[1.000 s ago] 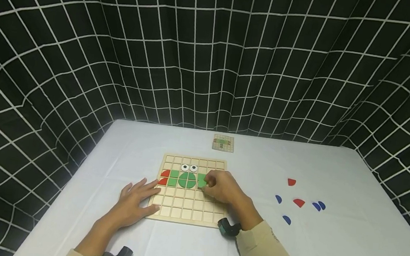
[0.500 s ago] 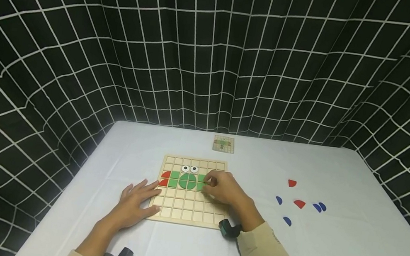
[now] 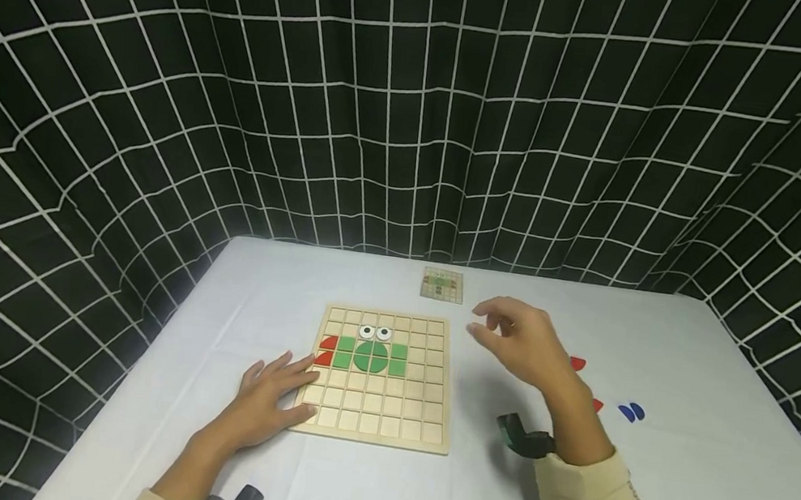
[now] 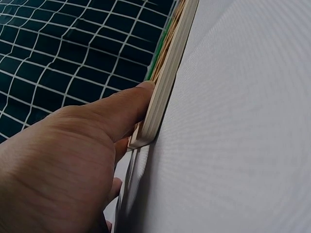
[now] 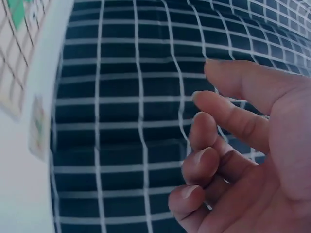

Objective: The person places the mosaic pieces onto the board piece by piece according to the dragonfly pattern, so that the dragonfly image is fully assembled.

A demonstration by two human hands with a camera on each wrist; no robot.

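A wooden grid board [image 3: 391, 405] lies on the table. On it sit two round eye pieces [image 3: 383, 334], a green circle of quarter pieces [image 3: 370, 357], green squares [image 3: 398, 360] on both sides, and red curved pieces [image 3: 325, 350] at the left. My left hand [image 3: 269, 401] rests on the board's left edge with fingers spread. In the left wrist view, the thumb presses the board's rim [image 4: 167, 73]. Raised right of the board, my right hand [image 3: 526, 345] is loosely bent, thumb and index apart. The right wrist view shows nothing between those fingers [image 5: 228, 114].
A small pattern card [image 3: 442, 285] lies behind the board. To the right are red pieces [image 3: 577, 364] and blue half-round pieces [image 3: 636, 411], partly hidden by my right arm. White cloth covers the table [image 3: 360, 490]; a black gridded curtain [image 3: 414, 121] surrounds it.
My right hand has let go of the green square at the board's right side and lifted away to the right. The left hand stays on the board.
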